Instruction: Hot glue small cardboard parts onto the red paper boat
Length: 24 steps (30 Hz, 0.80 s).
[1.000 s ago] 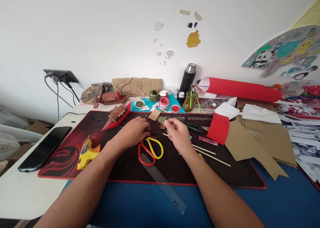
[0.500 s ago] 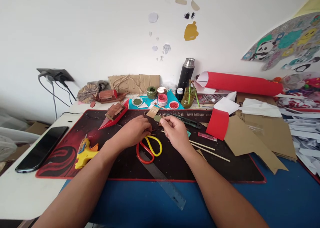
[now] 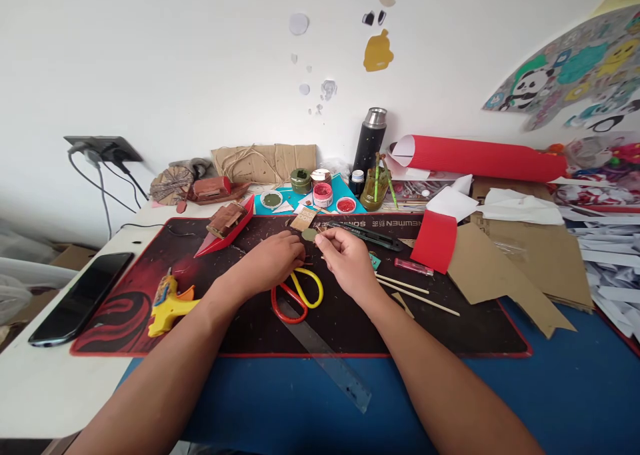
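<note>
My right hand (image 3: 345,255) is closed in a pinch on a small round green piece (image 3: 310,234), held above the dark mat (image 3: 240,328). To its left, my left hand (image 3: 273,258) has its fingers curled together; whatever they hold, if anything, is hidden. Just below my hands lie scissors with one red and one yellow handle (image 3: 321,290), their blades out of sight by my left hand. A clear ruler (image 3: 330,362) runs from under the scissors past the mat's front edge. Behind the green piece is a small brown cardboard piece (image 3: 303,219).
A yellow glue gun (image 3: 170,308) and a phone (image 3: 83,298) lie left. Behind are a red boat model (image 3: 227,225), paint pots (image 3: 323,194) and a black flask (image 3: 370,138). Thin sticks (image 3: 425,295), a cutter (image 3: 373,236) and cut cardboard (image 3: 480,268) lie right.
The view has shifted slightly. My right hand and the green piece have moved a little left, nearer my left hand, which keeps its curled shape.
</note>
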### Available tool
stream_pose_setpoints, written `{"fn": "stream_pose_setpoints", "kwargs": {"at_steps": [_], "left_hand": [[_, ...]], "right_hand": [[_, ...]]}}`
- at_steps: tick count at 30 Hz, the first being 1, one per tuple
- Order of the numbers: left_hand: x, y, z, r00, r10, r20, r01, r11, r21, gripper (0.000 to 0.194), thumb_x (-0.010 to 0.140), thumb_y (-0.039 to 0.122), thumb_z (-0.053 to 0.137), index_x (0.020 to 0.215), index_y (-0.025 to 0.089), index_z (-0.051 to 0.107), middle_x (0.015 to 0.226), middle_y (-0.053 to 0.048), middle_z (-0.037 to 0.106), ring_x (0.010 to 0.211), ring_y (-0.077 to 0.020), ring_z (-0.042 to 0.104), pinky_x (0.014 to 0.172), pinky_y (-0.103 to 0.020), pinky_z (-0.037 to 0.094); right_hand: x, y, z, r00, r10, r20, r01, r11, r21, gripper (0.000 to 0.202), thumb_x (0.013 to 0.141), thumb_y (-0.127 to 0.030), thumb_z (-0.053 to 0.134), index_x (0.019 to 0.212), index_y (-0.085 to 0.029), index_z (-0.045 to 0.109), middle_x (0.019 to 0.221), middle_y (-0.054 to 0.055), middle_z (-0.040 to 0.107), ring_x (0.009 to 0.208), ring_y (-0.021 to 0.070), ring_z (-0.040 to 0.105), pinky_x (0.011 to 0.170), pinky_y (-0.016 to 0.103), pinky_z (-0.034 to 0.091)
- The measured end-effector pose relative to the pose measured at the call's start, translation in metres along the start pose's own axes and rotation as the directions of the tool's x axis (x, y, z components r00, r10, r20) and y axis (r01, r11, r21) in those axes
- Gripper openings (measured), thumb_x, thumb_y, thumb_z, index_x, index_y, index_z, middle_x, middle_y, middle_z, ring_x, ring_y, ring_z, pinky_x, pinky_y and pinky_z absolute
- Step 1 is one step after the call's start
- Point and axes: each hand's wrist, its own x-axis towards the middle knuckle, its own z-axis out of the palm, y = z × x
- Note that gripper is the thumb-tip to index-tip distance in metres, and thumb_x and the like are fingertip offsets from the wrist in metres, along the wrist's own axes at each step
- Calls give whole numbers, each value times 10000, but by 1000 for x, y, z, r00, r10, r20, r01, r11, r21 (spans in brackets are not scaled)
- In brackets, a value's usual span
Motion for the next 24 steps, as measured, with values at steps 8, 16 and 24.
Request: {"fn": "stream_pose_setpoints", "kwargs": {"at_steps": [8,16,24], "left_hand": [[-10,-15,-9,964,-196,-181,162,969,-185,164,1023,251,528,992,213,685,1021,-84,758,970,-282,685,895,-411,525],[-11,-20,-15,910,-326,-258,198,885,-421,284,940,295,614,1153,212,781,1147,-90,817,1027,-290,748,937,-410,572],[-13,-22,-18,847,-430,-313,201,804,-560,300,964,391,614,1129,209,786,1072,-73,820,968,-262,740,946,-412,579]], "right_hand": [[0,-3,1,1000,6,-13,-6,1000,14,335,899,-564,713,852,-235,668,573,-65,472,488,132,414,473,273,310],[1,-1,0,1000,11,-27,-11,1000,11,383,881,-609,734,851,-231,681,578,-57,497,487,131,406,468,278,302],[1,-4,-1,999,27,-32,-27,1000,8,446,852,-669,747,840,-228,679,518,-71,460,470,134,394,461,280,286]]}}
